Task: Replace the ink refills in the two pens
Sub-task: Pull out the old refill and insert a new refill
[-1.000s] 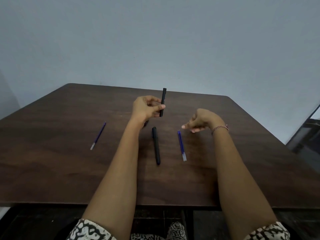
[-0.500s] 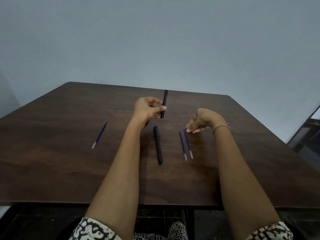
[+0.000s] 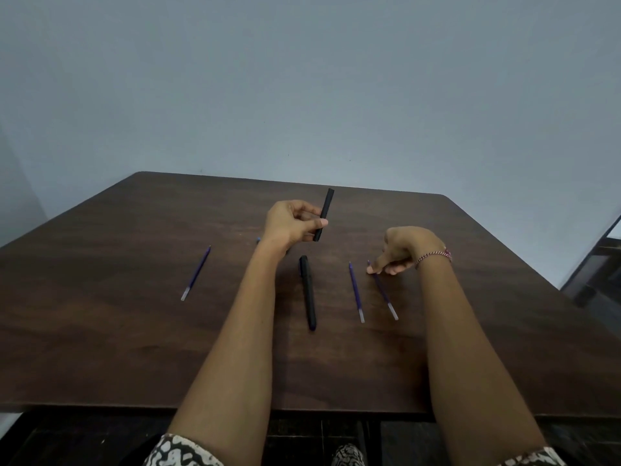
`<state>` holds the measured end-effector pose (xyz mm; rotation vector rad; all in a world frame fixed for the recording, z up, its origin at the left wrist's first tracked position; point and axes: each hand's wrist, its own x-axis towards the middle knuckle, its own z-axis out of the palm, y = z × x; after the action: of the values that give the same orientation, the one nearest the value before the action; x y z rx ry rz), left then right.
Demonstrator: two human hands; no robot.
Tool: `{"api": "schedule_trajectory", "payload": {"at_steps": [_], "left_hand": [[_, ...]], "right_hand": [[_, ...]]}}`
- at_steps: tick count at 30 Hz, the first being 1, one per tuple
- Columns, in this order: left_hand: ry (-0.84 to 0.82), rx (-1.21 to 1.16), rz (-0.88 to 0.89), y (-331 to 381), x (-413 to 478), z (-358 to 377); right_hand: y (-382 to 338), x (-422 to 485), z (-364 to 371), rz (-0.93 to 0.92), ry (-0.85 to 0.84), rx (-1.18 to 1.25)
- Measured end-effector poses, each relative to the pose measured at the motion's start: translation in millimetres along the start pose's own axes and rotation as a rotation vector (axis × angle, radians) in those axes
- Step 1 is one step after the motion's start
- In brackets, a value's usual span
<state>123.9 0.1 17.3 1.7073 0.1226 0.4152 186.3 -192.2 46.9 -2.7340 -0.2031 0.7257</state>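
Note:
My left hand point(image 3: 290, 225) holds a black pen barrel point(image 3: 325, 210) upright above the dark wooden table point(image 3: 134, 348), thumb and fingers curled round its lower half. A whole black pen point(image 3: 308, 292) lies lengthwise on the table below it. Right of that lie two purple refills with clear ends: one point(image 3: 355, 292) lies alone, the other point(image 3: 383, 292) is slanted. My right hand point(image 3: 405, 250) pinches the slanted refill's far end with curled fingertips. A third purple refill point(image 3: 196, 273) lies far left.
A small blue bit point(image 3: 258, 239) peeks out behind my left wrist; what it is cannot be told. The table's front edge point(image 3: 100, 406) runs just above my lap. A dark frame point(image 3: 601, 264) stands off the table's right side.
A second refill now lies on the table right of the first, under my right hand's fingertips. That hand has shifted right and lower. My left hand still holds the barrel.

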Motion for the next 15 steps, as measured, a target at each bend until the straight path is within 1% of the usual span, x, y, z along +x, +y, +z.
{"api": "schedule_trajectory", "payload": {"at_steps": [3,6,9,11,15], "left_hand": [[-0.009,0.018,0.001,1.6,-1.6,1.6],[-0.010,0.026,0.003,2.0,-2.2,2.0],[-0.012,0.038,0.010,1.9,-1.9,2.0],[-0.015,0.048,0.009,1.9,-2.2,1.6],[-0.022,0.060,0.010,2.3,-1.8,1.8]], "right_hand": [[-3.2,0.9,1.4,-0.010,0.033,0.028],[-8.1,-1.6,4.3,-0.007,0.068,-0.002],[-9.4,-3.1,4.9,-0.027,0.146,-0.034],[-8.9,-3.5,4.2,-0.084,0.253,-0.053],[-7.8,-1.4,-0.5,-0.247,0.544,0.154]]}}
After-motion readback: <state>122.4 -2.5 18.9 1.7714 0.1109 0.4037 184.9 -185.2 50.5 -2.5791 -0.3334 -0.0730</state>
